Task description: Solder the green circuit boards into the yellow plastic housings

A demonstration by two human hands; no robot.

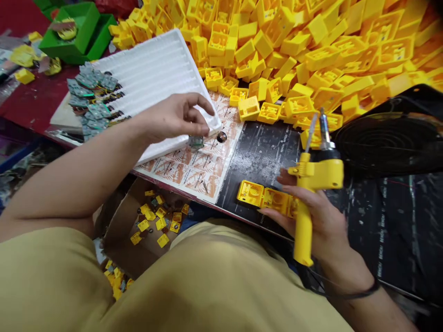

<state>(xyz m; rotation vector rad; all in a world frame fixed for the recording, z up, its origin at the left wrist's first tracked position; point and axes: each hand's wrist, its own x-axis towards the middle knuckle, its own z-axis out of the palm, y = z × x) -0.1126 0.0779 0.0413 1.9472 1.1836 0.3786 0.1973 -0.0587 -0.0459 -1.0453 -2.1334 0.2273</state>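
Observation:
My left hand (180,117) is above the corner of a white ridged foam tray (155,69), its fingers curled, with a gap between index finger and thumb. Just under the thumb is a small green circuit board (196,142); a round dark part (222,137) lies beside it on the patterned sheet (200,173). My right hand (320,216) holds a yellow soldering gun (303,216), metal tip pointing up. The same hand's thumb and fingertips are around a row of open yellow casings (276,199) at the black table edge.
Yellow casings (249,50) are heaped across the back. Circuit boards with wires (92,99) cluster on the tray's left end. Green bins (74,37) stand at the back left. A black round coiled object (391,138) is at right. Below the table edge, a cardboard box (121,230) holds yellow pieces.

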